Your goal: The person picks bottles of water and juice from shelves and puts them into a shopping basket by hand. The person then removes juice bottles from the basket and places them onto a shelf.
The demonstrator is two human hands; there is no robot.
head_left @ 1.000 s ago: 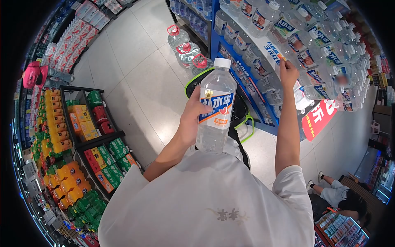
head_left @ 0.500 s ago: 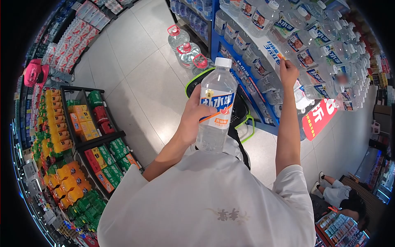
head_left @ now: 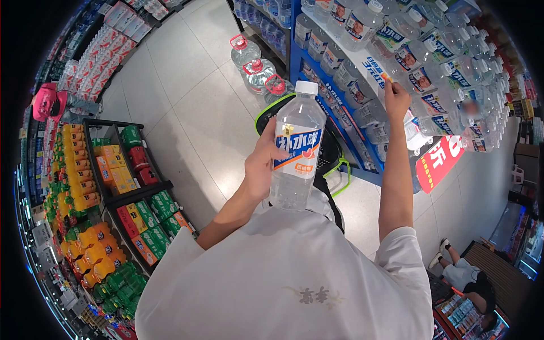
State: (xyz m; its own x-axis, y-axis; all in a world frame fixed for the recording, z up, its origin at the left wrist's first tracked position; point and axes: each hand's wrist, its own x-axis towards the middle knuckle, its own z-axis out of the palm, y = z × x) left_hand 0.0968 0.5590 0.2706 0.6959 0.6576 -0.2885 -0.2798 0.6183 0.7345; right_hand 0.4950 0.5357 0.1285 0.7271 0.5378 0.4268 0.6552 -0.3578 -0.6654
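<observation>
Turned a little since the earlier frame: clear bottle (head_left: pixel 296 148) now shows more of its blue-and-white label, and the seated person (head_left: pixel 466 279) at lower right has shifted further down and right. Otherwise much as before.

Nearest, white T-shirt (head_left: pixel 289 277) filling the lower middle. Rising from it, bent at the elbow, left hand (head_left: pixel 260 164) wrapped around the bottle's left side, thumb across the label's near edge, fingers behind; clamped on the bottle. Held upright with a slight lean to the right, white cap at the top, base just above the shirt.

Stretched straight up and away, right arm with right hand (head_left: pixel 396 99) at the front edge of the shelf (head_left: pixel 374 68), fingertips pinched together on a small orange tag (head_left: pixel 389 80) at the edge strip; closed on that tag.

Behind the bottle, on the floor against the shelf's base, black basket (head_left: pixel 334 156) with a green rim. Beyond it, three large water jugs (head_left: pixel 258 71) with red handles standing on the tiles by the shelf's left end. Above and right, rows of water bottles (head_left: pixel 430 54) packed along the shelf. Red sign (head_left: pixel 437 161) low on the shelf's right part.

Across the aisle at the left, black rack (head_left: pixel 122 170) stacked with orange, red and green drink cartons.
</observation>
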